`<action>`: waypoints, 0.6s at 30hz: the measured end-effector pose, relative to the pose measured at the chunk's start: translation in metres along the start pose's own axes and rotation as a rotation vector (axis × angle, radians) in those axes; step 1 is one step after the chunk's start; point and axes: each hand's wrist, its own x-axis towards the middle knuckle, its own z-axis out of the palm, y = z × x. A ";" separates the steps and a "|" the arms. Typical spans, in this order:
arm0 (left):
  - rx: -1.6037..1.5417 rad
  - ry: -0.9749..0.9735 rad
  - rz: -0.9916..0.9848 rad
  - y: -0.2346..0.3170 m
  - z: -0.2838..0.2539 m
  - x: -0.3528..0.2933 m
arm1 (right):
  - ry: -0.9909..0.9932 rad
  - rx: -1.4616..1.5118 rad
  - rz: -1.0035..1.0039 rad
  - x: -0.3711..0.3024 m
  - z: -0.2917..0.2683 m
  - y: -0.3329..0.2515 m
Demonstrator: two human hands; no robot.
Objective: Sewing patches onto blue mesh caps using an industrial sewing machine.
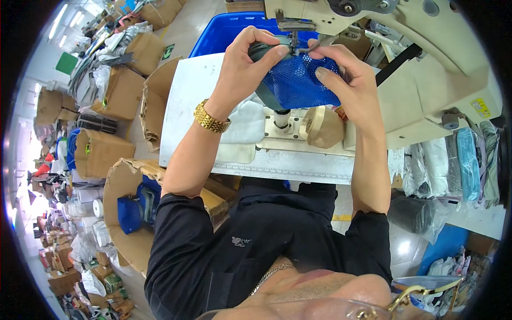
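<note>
My hands hold a piece of blue mesh fabric (298, 82) with a grey-green edge under the needle and presser foot (294, 42) of a cream sewing machine (421, 90). My left hand (242, 69) is closed on the grey-green cloth (259, 52), thumb on top, to the left of the needle. On the other side, my right hand (354, 80) pinches the mesh between thumb and fingers, its fingertips close to the presser foot. Below the fabric stands the machine's post (282, 118); the fabric hides its top.
White cloth (242, 125) lies on the white worktable (184, 96), with a brown roll (322, 128) beside the post. A blue bin (218, 32) stands behind. An open cardboard box (120, 213) with blue pieces is at lower left. Plastic-wrapped bundles (437, 165) sit at right.
</note>
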 end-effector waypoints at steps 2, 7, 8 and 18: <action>0.009 0.004 0.009 0.001 0.003 0.002 | 0.042 -0.029 -0.140 -0.004 -0.004 -0.011; 0.096 -0.065 -0.106 0.001 -0.005 0.009 | 0.287 -0.349 -0.238 -0.038 -0.056 -0.088; 0.072 -0.074 -0.093 -0.005 -0.002 0.017 | 0.481 -0.449 -0.276 -0.047 -0.077 -0.103; -0.049 -0.415 -0.328 -0.029 -0.013 0.052 | 1.052 -1.455 -0.005 -0.051 -0.336 -0.082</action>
